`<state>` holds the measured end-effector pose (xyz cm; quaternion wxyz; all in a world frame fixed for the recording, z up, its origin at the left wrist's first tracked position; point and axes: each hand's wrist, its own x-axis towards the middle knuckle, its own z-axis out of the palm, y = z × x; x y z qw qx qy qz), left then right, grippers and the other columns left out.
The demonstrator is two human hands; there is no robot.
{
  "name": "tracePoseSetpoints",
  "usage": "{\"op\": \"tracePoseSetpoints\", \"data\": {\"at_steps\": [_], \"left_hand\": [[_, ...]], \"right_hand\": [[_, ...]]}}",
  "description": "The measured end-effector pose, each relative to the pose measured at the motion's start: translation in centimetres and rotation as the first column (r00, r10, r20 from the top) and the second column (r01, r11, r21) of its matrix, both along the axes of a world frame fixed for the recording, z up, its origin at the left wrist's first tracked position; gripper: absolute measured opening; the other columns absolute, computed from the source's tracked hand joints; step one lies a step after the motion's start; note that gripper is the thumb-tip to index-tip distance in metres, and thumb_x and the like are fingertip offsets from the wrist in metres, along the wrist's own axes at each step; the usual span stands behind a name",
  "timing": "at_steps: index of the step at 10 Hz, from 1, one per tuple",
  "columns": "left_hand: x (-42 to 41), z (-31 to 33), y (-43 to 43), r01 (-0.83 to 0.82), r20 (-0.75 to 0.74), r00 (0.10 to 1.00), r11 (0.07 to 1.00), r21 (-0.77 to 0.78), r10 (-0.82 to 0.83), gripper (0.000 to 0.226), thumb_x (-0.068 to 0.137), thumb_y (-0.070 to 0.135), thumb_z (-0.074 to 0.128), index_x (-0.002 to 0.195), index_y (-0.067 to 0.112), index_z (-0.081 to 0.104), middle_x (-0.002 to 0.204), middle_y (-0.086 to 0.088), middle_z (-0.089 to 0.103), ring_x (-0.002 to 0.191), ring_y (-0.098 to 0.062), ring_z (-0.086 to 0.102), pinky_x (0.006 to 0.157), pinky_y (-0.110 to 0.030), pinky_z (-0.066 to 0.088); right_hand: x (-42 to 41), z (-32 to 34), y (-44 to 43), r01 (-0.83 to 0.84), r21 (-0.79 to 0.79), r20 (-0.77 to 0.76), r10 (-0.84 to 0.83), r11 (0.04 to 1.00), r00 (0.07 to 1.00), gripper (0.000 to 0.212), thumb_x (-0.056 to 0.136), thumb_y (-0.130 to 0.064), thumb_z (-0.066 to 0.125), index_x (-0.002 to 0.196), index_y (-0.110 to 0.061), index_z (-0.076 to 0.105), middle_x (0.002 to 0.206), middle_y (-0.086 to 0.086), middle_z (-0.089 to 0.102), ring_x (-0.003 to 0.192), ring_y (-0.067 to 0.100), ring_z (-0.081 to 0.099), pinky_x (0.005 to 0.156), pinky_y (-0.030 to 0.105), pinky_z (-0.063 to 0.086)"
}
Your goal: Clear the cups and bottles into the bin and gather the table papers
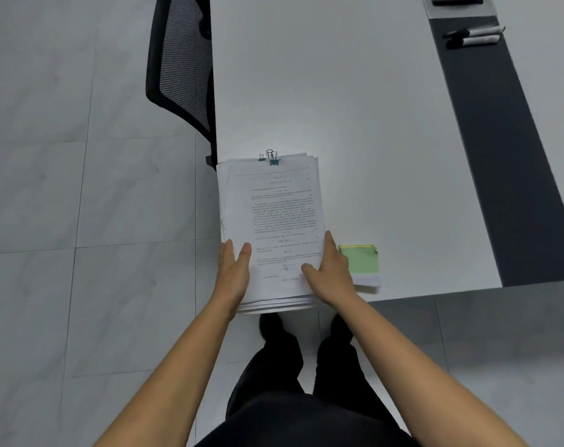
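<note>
Near table corner: papers [274,214] in one thick stack, printed page on top; near end overhangs the table [355,108] edge.
Clips [273,160]: teal, clamped on the stack's far edge, handles upright.
Left hand [234,269]: flat against the stack's left side, fingers straight, thumb lying on the top page; nothing gripped.
Right hand [330,269]: flat against the stack's right side, fingers straight, thumb on the top page; nothing gripped.
Pad [361,259]: green, just right of the stack, left edge hidden behind the right hand.
Chair [184,69]: black mesh, at the table's left edge, far of the stack.
Markers [474,35]: on a dark strip [500,140], far right, well apart from the papers.
</note>
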<state>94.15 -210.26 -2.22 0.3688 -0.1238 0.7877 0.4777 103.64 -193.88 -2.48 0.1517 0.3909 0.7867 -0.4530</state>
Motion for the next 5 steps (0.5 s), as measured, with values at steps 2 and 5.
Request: {"op": "tracePoseSetpoints", "data": {"at_steps": [2, 5], "left_hand": [[0.7, -0.5, 0.0, 0.195, -0.039, 0.979, 0.972, -0.129, -0.202, 0.070, 0.103, 0.051, 0.034, 0.159, 0.021, 0.004, 0.167, 0.005, -0.010, 0.154, -0.017, -0.001, 0.123, -0.039, 0.004], [6.7, 0.7, -2.8, 0.589, -0.119, 0.677, 0.632, -0.504, -0.726, 0.079, 0.096, 0.067, 0.019, 0.159, 0.024, -0.002, 0.163, -0.006, -0.025, 0.151, -0.026, -0.020, 0.122, -0.044, -0.005]], "right_hand": [[0.6, 0.6, 1.7, -0.206, -0.052, 0.067, 0.209, 0.977, 0.976, 0.085, 0.088, -0.033, 0.054, 0.159, -0.017, 0.011, 0.162, 0.004, 0.026, 0.147, 0.034, 0.023, 0.120, 0.049, 0.024], [0.1, 22.8, 9.2, -0.215, -0.016, -0.547, 0.172, 0.977, 0.820, 0.042, 0.098, -0.022, 0.062, 0.139, -0.024, 0.053, 0.131, -0.003, 0.065, 0.118, 0.007, 0.062, 0.107, 0.036, 0.049]]}}
